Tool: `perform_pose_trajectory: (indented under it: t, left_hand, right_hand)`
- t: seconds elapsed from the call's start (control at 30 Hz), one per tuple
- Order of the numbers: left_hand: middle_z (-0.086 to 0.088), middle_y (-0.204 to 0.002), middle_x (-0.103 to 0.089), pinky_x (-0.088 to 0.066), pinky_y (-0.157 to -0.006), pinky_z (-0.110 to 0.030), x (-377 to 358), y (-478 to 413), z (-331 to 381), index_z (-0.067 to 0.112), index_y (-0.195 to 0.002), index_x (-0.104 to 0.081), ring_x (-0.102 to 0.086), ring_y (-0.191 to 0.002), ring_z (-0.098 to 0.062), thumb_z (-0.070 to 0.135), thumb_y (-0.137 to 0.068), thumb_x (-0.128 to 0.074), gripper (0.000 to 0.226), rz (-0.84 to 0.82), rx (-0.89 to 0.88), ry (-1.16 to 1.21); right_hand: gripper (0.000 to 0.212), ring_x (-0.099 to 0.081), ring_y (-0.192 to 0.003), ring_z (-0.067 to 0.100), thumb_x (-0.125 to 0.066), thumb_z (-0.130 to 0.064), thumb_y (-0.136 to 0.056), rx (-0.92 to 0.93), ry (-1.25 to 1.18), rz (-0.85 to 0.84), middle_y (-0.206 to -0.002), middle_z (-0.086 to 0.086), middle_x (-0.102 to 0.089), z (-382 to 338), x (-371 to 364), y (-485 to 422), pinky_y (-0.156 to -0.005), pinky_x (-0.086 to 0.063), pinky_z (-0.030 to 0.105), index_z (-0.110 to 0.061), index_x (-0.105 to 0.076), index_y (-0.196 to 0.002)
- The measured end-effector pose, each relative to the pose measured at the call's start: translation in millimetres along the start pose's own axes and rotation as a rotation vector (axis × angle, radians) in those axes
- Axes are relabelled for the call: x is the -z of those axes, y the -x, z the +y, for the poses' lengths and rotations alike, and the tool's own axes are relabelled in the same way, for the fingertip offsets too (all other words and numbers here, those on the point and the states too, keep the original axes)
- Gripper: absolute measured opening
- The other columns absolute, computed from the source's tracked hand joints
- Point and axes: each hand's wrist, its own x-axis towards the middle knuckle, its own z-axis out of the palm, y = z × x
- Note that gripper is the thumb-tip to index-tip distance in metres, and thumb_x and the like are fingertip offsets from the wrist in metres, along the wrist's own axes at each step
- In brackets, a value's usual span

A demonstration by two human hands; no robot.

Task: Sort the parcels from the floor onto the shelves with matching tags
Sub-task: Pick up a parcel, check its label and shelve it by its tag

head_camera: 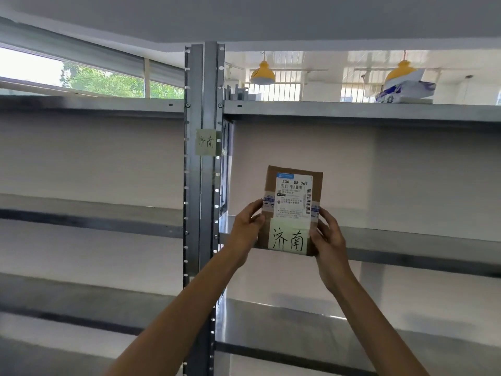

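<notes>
Parcel (291, 207) held upright in both hands, in front of the middle shelf (406, 240) on the right.
The left hand (245, 232) grips its left edge and the right hand (329, 237) grips its right edge, fingers curled round it. A white shipping label (294, 196) and a green note (288, 237) with handwritten characters face the camera. A green tag (206, 142) bearing the same characters sticks to the grey post (206, 185) up and left of the parcel. A white bag (406, 88) lies on the top shelf (352, 111).
</notes>
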Motion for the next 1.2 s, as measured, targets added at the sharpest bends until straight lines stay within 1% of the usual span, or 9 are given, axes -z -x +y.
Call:
perform_pose_trajectory:
  t: [0.13, 0.27, 0.37, 0.5, 0.73, 0.8, 0.97, 1.07, 1.2]
  left_hand:
    - [0.001, -0.126, -0.056, -0.051, -0.063, -0.021, -6.2, 8.9, -5.7, 0.022, -0.137, -0.043, -0.059, -0.099, -0.013, 0.005, -0.098, -0.035, 0.043, -0.031, 0.028, -0.006]
    - [0.001, -0.130, -0.055, -0.052, -0.064, -0.021, -3.7, 7.9, -12.8, 0.020, -0.138, -0.042, -0.059, -0.103, -0.014, 0.006, -0.098, -0.036, 0.043, -0.061, 0.019, -0.024]
    - [0.001, -0.131, -0.055, -0.054, -0.058, -0.015, 1.6, 5.2, -15.9, 0.018, -0.137, -0.042, -0.062, -0.093, -0.005, 0.005, -0.097, -0.038, 0.042, -0.079, 0.008, -0.030]
    - [0.006, -0.123, -0.058, -0.054, -0.065, -0.021, 8.7, 1.5, -20.9, 0.019, -0.136, -0.045, -0.063, -0.092, -0.006, 0.005, -0.097, -0.040, 0.042, -0.056, 0.016, -0.025]
    - [0.011, -0.103, -0.064, -0.052, -0.055, -0.012, 21.3, -10.3, -28.2, 0.026, -0.134, -0.047, -0.066, -0.081, 0.004, 0.010, -0.097, -0.041, 0.040, -0.030, 0.028, 0.030]
    - [0.011, -0.105, -0.064, -0.052, -0.056, -0.011, 24.6, -18.5, -26.1, 0.023, -0.134, -0.049, -0.066, -0.078, 0.008, 0.010, -0.097, -0.043, 0.040, -0.018, 0.023, 0.036]
    - [0.004, -0.114, -0.062, -0.054, -0.062, -0.014, 27.8, -43.4, -20.3, 0.020, -0.131, -0.051, -0.060, -0.093, -0.005, 0.014, -0.096, -0.045, 0.036, 0.058, 0.022, 0.030]
    - [0.010, -0.096, -0.064, -0.055, -0.056, -0.013, 26.3, -55.8, -23.3, 0.024, -0.125, -0.054, -0.062, -0.083, -0.001, 0.016, -0.097, -0.044, 0.030, 0.091, 0.019, 0.057]
    - [0.007, -0.096, -0.064, -0.054, -0.057, -0.014, 25.2, -75.3, -31.6, 0.023, -0.124, -0.055, -0.062, -0.083, -0.005, 0.018, -0.098, -0.042, 0.030, 0.117, 0.040, 0.031]
  right_hand:
    - [0.043, -0.058, -0.116, 0.022, -0.052, -0.008, -0.093, -0.016, 0.007, 0.008, -0.133, 0.003, -0.055, 2.9, 9.1, 6.2, -0.069, -0.059, 0.032, -0.031, -0.048, -0.129]
    - [0.044, -0.055, -0.119, 0.025, -0.053, -0.008, -0.092, -0.032, 0.011, 0.010, -0.134, 0.005, -0.055, 5.6, 14.4, 6.0, -0.072, -0.058, 0.035, -0.028, -0.048, -0.131]
    - [0.044, -0.056, -0.119, 0.025, -0.053, -0.008, -0.092, -0.030, 0.021, -0.004, -0.134, 0.004, -0.055, 5.6, 14.0, 6.0, -0.069, -0.058, 0.032, -0.030, -0.048, -0.130]
    - [0.043, -0.057, -0.116, 0.023, -0.051, -0.011, -0.094, -0.059, 0.049, 0.008, -0.134, 0.003, -0.055, 9.2, 4.7, 4.2, -0.074, -0.058, 0.036, -0.029, -0.046, -0.133]
    - [0.043, -0.062, -0.104, 0.015, -0.047, -0.013, -0.096, -0.106, 0.094, 0.055, -0.129, -0.001, -0.058, 12.0, -18.1, -6.1, -0.071, -0.059, 0.032, -0.031, -0.043, -0.136]
    - [0.042, -0.062, -0.103, 0.016, -0.046, -0.014, -0.097, -0.120, 0.105, 0.064, -0.123, -0.002, -0.061, 11.4, -21.2, -11.2, -0.070, -0.059, 0.032, -0.030, -0.044, -0.136]
    - [0.042, -0.062, -0.106, 0.022, -0.046, -0.014, -0.097, -0.168, 0.147, 0.023, -0.115, 0.003, -0.066, 6.6, -25.8, -29.2, -0.079, -0.057, 0.037, -0.028, -0.045, -0.137]
    - [0.041, -0.065, -0.097, 0.016, -0.047, -0.016, -0.097, -0.188, 0.172, 0.002, -0.108, 0.002, -0.068, 7.6, -28.7, -41.5, -0.069, -0.059, 0.028, -0.029, -0.045, -0.136]
    - [0.040, -0.065, -0.081, 0.003, -0.048, -0.015, -0.096, -0.198, 0.188, 0.006, -0.092, -0.004, -0.070, 16.8, -29.8, -62.1, -0.055, -0.056, 0.017, -0.029, -0.047, -0.133]
